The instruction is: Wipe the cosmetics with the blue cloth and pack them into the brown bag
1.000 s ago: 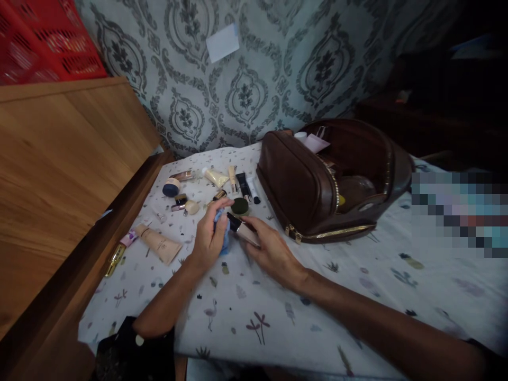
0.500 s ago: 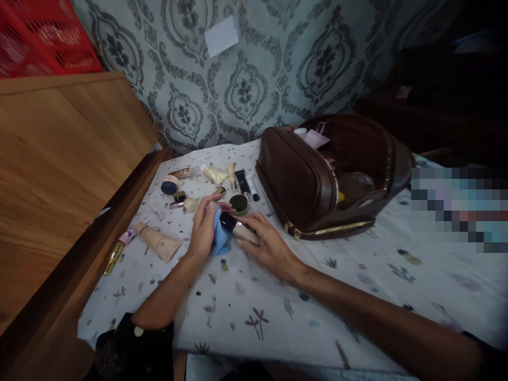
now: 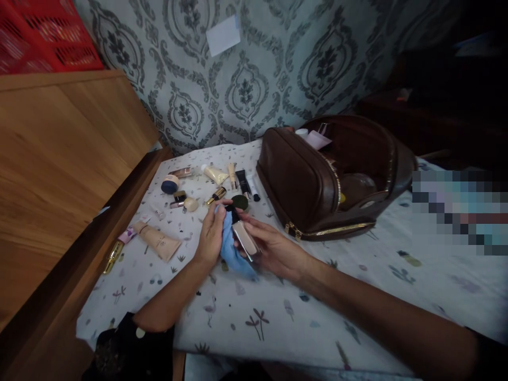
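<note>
My left hand [image 3: 211, 237] is closed around a blue cloth [image 3: 234, 254] and presses it against a small beige foundation bottle with a black cap [image 3: 243, 236]. My right hand [image 3: 273, 247] grips that bottle from the right, cap pointing away from me. Both hands hover just above the printed white sheet [image 3: 357, 296]. An open brown leather cosmetic bag [image 3: 317, 185] lies right of the hands, with items inside.
Several cosmetics lie beyond the hands: a beige tube [image 3: 159, 242], a blue-lidded jar [image 3: 170, 184], a dark round compact [image 3: 240, 201], a gold lipstick [image 3: 215, 196], small tubes [image 3: 243, 182]. A wooden headboard [image 3: 59, 174] runs along the left. Patterned wallpaper stands behind.
The bottle has been turned more upright in my right hand, and the blue cloth has slid down along it and now hangs below the hands.
</note>
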Demonstrator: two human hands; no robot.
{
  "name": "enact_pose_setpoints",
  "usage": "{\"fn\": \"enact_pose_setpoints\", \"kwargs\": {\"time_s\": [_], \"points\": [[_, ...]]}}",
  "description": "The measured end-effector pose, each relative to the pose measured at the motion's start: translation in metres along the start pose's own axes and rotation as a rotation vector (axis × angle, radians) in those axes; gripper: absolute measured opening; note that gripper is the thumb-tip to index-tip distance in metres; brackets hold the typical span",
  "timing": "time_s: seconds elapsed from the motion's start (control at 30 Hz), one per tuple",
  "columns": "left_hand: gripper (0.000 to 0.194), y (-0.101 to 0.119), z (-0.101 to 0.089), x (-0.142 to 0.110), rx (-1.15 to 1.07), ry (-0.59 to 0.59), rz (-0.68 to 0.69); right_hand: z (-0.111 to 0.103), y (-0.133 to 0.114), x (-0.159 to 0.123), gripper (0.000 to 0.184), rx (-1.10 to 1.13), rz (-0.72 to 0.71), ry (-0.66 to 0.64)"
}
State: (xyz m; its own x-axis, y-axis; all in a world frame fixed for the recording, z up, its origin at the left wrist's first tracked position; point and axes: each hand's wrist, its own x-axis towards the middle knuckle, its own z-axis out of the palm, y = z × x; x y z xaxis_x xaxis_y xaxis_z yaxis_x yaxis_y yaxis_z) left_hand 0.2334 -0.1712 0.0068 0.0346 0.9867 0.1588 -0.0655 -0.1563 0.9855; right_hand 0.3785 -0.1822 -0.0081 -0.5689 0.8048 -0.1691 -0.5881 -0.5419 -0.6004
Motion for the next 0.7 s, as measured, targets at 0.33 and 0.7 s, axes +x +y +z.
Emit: {"fn": "enact_pose_setpoints", "kwargs": {"time_s": [0.33, 0.7], "points": [[0.041, -0.012, -0.002, -0.005, 0.453, 0.069, 0.142, -0.005, 0.001, 0.006, 0.027, -0.054, -0.065, 0.079], [0.041, -0.005, -0.008, -0.001, 0.474, 0.111, 0.2, -0.011, -0.002, 0.009, 0.021, 0.027, -0.068, 0.131]]}}
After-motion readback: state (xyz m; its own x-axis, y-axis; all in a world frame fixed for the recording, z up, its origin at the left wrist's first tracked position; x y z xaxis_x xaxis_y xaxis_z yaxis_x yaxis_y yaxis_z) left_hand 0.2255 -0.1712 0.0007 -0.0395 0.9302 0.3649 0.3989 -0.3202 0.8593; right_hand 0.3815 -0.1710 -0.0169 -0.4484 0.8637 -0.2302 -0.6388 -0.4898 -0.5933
